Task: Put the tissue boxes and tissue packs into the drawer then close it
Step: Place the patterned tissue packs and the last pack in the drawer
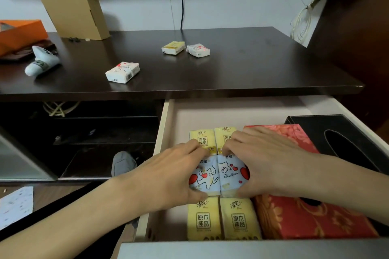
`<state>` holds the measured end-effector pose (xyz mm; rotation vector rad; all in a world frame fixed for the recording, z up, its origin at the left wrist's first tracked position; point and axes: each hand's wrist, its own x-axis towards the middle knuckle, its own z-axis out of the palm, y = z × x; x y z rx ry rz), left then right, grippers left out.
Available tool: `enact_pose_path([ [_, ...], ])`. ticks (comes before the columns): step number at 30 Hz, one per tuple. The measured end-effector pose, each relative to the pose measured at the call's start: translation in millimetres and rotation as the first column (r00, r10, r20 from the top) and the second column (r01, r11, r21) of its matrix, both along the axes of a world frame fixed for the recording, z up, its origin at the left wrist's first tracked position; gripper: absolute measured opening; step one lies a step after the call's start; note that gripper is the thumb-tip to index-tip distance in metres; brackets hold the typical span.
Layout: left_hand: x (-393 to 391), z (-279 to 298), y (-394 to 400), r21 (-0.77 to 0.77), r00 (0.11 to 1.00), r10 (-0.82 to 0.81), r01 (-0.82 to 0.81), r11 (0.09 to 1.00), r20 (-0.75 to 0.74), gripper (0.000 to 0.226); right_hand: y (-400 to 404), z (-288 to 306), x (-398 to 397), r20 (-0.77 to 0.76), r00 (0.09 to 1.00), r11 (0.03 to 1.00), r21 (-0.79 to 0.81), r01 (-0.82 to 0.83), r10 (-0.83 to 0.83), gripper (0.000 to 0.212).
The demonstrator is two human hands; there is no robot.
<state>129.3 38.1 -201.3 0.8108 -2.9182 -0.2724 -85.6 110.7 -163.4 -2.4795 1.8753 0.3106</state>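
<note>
The drawer (164, 124) under the dark desk stands pulled out. Inside lie yellow tissue packs (223, 218), two blue cartoon tissue packs (219, 172), a red floral tissue box (311, 218) and a black tissue box (345, 132). My left hand (168, 174) grips the left blue pack and my right hand (267, 160) grips the right blue pack, both pressed side by side among the yellow ones. On the desk top (252, 63) lie a white pack with red hearts (123, 72), a yellow pack (173, 47) and another white pack (198, 50).
An open cardboard box (73, 10) leans at the back left of the desk. An orange box (19, 33) and a white sock-like item (41, 62) sit at the far left. Black cables (182, 0) hang down the wall. Dark shelves lie left of the drawer.
</note>
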Motion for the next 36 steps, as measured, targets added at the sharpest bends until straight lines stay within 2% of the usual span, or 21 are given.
enact_pose_path([
  [6,-2.2,-0.8,-2.2,-0.036,0.999,0.004,-0.003,0.999,0.033,0.079,0.9,2.4,8.6,-0.052,0.998,1.0,0.002,0.019,-0.019,0.074],
  [11,-0.2,0.3,-1.8,-0.061,0.997,0.015,-0.01,0.998,0.072,0.084,1.9,-0.4,5.6,0.035,0.999,0.999,-0.021,0.032,-0.031,0.077],
  [14,0.2,9.3,-1.4,-0.078,0.998,0.04,-0.036,0.996,0.05,0.084,-0.2,2.2,1.8,0.136,0.99,0.998,-0.04,0.048,-0.042,0.066],
  [17,1.1,27.8,-9.7,-0.119,0.994,0.102,-0.105,0.987,-0.034,0.076,-11.4,10.0,-2.4,0.314,0.947,0.991,-0.089,0.1,-0.067,0.053],
  [21,6.3,49.0,-45.3,-0.129,0.943,0.205,-0.245,0.961,-0.261,0.054,-53.7,17.1,-9.5,0.576,0.817,0.958,-0.238,0.157,0.01,0.028],
  [24,14.7,56.8,-87.2,-0.163,0.867,0.317,-0.401,0.901,-0.384,0.044,-101.1,18.9,-14.6,0.622,0.782,0.925,-0.317,0.21,0.035,0.032],
  [27,28.8,62.8,-128.5,-0.15,0.757,0.465,-0.582,0.799,-0.459,0.048,-151.1,20.8,-17.9,0.633,0.774,0.894,-0.341,0.29,-0.01,0.043],
  [29,34.8,64.4,-149.4,-0.086,0.692,0.585,-0.673,0.734,-0.422,0.055,-183.6,23.4,-19.7,0.632,0.771,0.881,-0.321,0.348,-0.074,0.05],
  [32,32.6,60.7,-167.6,0.048,0.634,0.72,-0.74,0.67,-0.282,0.061,-226.4,25.7,-20.4,0.592,0.784,0.88,-0.253,0.401,-0.187,0.061],
  [33,30.0,59.1,-170.9,0.042,0.634,0.734,-0.749,0.661,-0.245,0.061,-238.9,25.1,-21.0,0.582,0.785,0.878,-0.238,0.415,-0.213,0.062],
  [36,20.8,57.0,-176.0,-0.103,0.671,0.711,-0.738,0.667,-0.209,0.055,-270.3,23.6,-22.3,0.557,0.79,0.871,-0.224,0.438,-0.255,0.066],
])
